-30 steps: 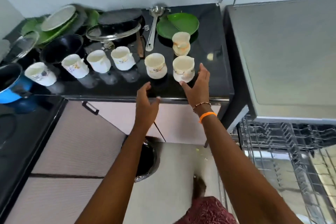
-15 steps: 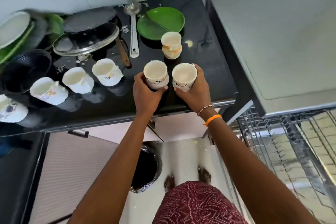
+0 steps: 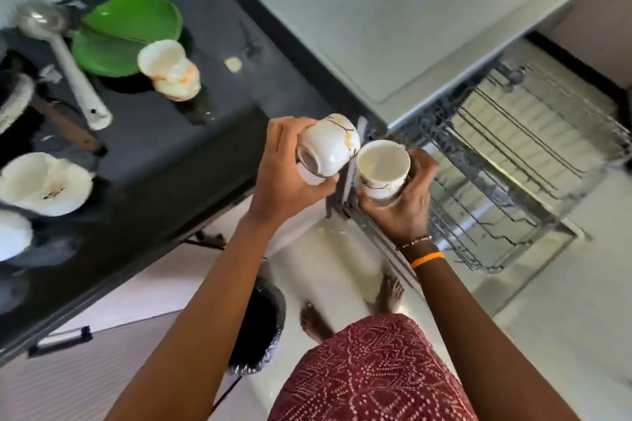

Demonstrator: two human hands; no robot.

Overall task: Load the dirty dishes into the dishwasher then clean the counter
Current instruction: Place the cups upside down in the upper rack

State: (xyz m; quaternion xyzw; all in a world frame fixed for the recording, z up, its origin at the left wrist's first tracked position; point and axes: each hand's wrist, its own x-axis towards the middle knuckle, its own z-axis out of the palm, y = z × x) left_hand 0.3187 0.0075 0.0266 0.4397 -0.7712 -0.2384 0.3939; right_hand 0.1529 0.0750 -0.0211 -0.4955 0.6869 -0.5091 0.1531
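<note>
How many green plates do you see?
2: both green plates sit at the back of the black counter, one overlapping the other. More may be out of view.

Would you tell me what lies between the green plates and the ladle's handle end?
In the head view, only bare black counter separates the green plates from the ladle.
</note>
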